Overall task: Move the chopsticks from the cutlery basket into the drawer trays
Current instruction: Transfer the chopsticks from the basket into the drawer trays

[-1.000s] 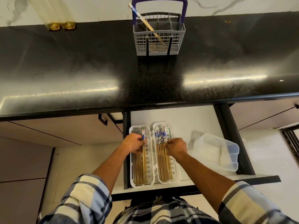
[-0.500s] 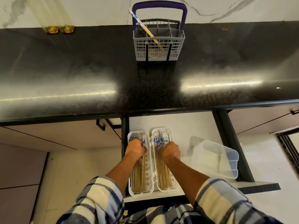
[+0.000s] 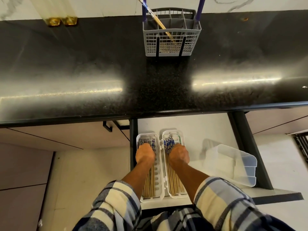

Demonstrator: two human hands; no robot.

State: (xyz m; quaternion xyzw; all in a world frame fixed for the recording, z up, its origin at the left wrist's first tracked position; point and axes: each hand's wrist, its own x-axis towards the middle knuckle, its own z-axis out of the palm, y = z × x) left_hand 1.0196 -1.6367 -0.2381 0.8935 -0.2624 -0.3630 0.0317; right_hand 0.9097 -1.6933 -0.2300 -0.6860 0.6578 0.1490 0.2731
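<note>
Two white trays lie side by side in the open drawer [image 3: 196, 129], the left tray [image 3: 159, 165] and the right tray [image 3: 181, 136]. Both hold wooden chopsticks with blue-patterned ends. My left hand [image 3: 145, 155] is down in the left tray with its fingers curled onto the chopsticks [image 3: 150, 184] there. In the right tray, my right hand [image 3: 179, 155] is curled the same way over that bundle [image 3: 175, 182]. The fingertips are hidden under both hands. The grey cutlery basket [image 3: 171, 45] with a purple handle stands at the back of the counter, with a chopstick [image 3: 158, 22] leaning in it.
The black stone countertop [image 3: 100, 72] overhangs the drawer's back. A clear plastic container [image 3: 236, 165] lies tilted in the drawer's right half. Closed cabinet fronts sit to the left and right. Gold fittings [image 3: 62, 21] stand at the counter's back left.
Both hands have sunk deeper into the trays and closed down over the chopstick bundles. The view has tipped lower and closer to the drawer.
</note>
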